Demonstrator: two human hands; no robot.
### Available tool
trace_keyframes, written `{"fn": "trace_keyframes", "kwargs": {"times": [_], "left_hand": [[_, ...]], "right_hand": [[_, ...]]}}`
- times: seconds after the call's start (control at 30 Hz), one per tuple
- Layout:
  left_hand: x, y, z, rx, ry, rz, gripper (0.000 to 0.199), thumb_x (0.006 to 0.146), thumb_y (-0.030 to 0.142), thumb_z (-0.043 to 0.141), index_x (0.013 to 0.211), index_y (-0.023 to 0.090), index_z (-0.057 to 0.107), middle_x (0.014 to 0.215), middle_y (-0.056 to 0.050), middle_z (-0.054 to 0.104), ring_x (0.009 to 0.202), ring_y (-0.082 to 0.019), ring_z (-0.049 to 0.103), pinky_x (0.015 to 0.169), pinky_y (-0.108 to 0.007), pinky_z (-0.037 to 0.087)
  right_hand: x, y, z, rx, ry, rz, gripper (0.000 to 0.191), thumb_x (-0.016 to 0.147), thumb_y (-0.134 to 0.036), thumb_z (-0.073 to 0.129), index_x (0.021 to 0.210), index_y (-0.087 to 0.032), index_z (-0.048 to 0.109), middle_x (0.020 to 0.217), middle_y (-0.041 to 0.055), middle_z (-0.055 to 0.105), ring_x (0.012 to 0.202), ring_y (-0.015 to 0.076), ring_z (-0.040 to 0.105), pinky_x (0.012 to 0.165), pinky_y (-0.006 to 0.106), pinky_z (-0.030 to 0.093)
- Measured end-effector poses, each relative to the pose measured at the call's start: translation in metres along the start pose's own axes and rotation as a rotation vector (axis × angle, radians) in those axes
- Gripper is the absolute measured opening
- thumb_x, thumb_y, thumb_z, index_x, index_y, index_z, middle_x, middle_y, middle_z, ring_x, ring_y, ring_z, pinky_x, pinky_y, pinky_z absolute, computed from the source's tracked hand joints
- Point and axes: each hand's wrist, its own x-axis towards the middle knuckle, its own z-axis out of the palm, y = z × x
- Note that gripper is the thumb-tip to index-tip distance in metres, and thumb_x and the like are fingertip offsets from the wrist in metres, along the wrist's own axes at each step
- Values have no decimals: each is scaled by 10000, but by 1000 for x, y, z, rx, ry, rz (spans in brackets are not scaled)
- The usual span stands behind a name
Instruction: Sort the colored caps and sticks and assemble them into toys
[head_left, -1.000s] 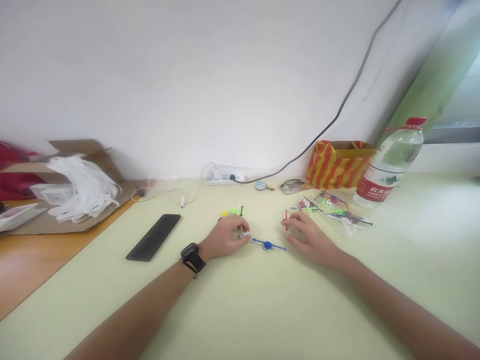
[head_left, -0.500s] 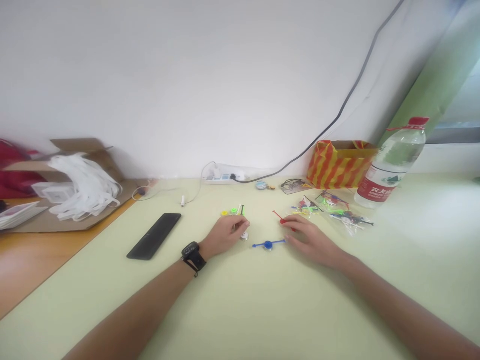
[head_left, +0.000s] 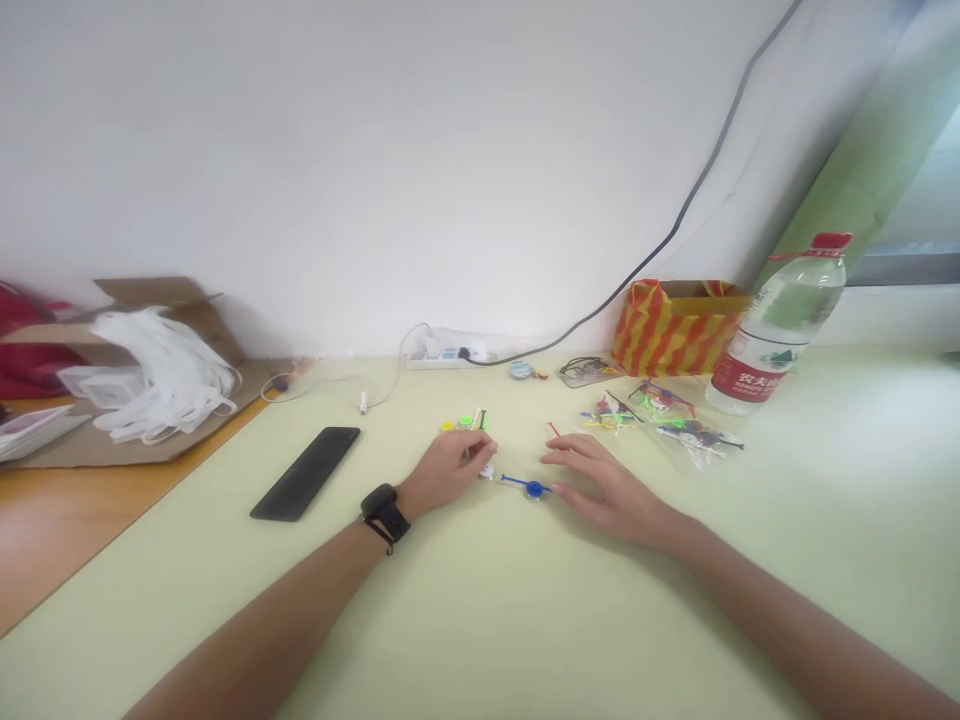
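Note:
My right hand (head_left: 611, 490) is open, its fingers apart, with the thumb side beside the right end of a blue piece (head_left: 534, 489) that has a round centre and a long arm. A red piece (head_left: 553, 429) shows partly behind its fingers. My left hand (head_left: 450, 470), a black watch on its wrist, rests on the table with thumb and fingers closed together; what they hold, if anything, is hidden. A white round piece (head_left: 487, 472) lies partly under its fingertips. Just behind it are green (head_left: 466, 422) and yellow (head_left: 447, 426) round pieces.
Bags of small coloured parts (head_left: 667, 405) lie at the right, before a striped bag (head_left: 675, 328) and a large bottle (head_left: 780, 335). A black flat case (head_left: 306, 473) is on the left. Behind are a power strip (head_left: 442, 356) and a box of white straps (head_left: 161, 375).
My right hand has shifted left and its fingers have spread. The blue piece has turned, its left arm now pointing slightly up and away. My left hand has hardly moved.

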Motion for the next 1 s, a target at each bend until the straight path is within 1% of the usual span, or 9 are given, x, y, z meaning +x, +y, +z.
{"fn": "trace_keyframes", "kwargs": {"times": [0.17,0.3,0.43,0.53,0.67,0.77,0.83,0.9,1.0], "left_hand": [[0,2,-1,0,-6,1,321,1043,375,474,851,207,668,756,7,664,697,-155,558,673,-294,408],[0,1,-1,-8,-11,-5,310,1042,369,482,859,205,672,758,10,666,693,-149,560,668,-286,410],[0,-1,1,-16,-10,-10,300,1039,368,489,880,206,686,762,8,672,686,-149,559,659,-285,411],[0,-1,2,-14,-2,-8,294,1035,366,497,879,206,688,775,8,679,694,-148,566,663,-283,414],[0,-1,2,-3,-1,-12,298,1035,371,501,870,204,685,772,9,676,694,-146,570,662,-283,416],[1,-1,1,9,-6,-11,305,1035,379,498,866,206,685,761,8,672,696,-151,572,659,-288,417],[0,-1,1,9,-10,-12,302,1035,378,498,869,209,685,768,8,679,698,-153,577,658,-291,422],[0,-1,1,10,-12,-13,292,1035,372,499,874,213,684,781,9,688,698,-154,583,662,-296,431],[-1,0,0,28,29,-3,263,1032,359,502,897,224,683,804,5,693,729,-167,602,691,-311,455]], "right_hand": [[0,-5,0,3,-10,-44,347,998,-374,623,1337,-296,638,1411,126,578,1375,311,485,1148,543,435],[1,-11,-5,3,-65,-67,372,988,-384,646,1351,-305,639,1414,116,586,1375,313,472,1157,551,415],[0,-21,-4,-23,-137,-100,296,995,-365,632,1283,-328,692,1444,90,575,1386,320,453,1148,561,415],[1,-24,0,-25,-150,-95,250,984,-352,648,1220,-302,713,1414,86,603,1387,322,453,1131,546,437],[2,-19,1,0,-77,-53,176,975,-347,660,1114,-249,706,1280,101,687,1325,308,527,1109,508,465],[3,-12,-2,14,-37,-37,88,989,-304,632,1015,-252,699,1142,80,734,1257,288,586,1069,480,493],[3,-7,-3,23,-28,-40,93,995,-251,601,982,-258,692,1095,67,739,1215,274,611,1039,464,513],[3,-2,-3,25,8,-35,124,993,-211,577,1008,-264,689,1123,68,727,1192,266,622,1031,464,520],[1,7,0,8,92,16,196,976,-216,593,1143,-283,673,1227,77,691,1219,272,610,1070,490,502]]}}
